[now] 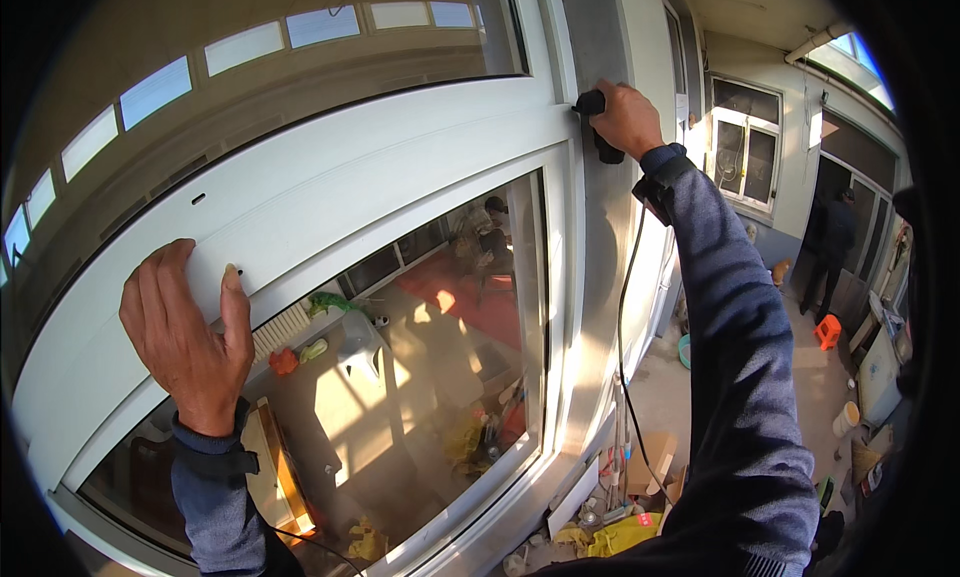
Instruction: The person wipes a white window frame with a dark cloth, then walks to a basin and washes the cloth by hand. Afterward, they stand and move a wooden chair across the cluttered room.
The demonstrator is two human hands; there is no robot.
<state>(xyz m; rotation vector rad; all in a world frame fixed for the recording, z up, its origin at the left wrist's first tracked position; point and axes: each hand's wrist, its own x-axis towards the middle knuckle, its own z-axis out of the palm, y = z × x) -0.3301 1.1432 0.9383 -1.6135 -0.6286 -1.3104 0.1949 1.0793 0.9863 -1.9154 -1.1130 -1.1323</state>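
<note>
My right hand [628, 119] is closed around a small black handheld object [600, 126], whose exact kind I cannot tell; it sits against the right edge of a white window frame [390, 138], next to the grey wall strip [600, 224]. My left hand [187, 329] rests on the frame's wide white crossbar at the left, its fingers bent and thumb apart, with nothing seen in it. A small dark slot [198, 199] and a small dark hole beside my thumb show in the crossbar. Glass panes lie above and below the bar. A dark band with a thin black cord circles each sleeve.
Below on the right are an orange stool [828, 332], a cardboard box [651, 463], yellow bags [624, 536] and a bucket [846, 419]. A person in dark clothes [834, 239] stands by a doorway. Through the lower pane, another person is partly visible, with a white plastic stool.
</note>
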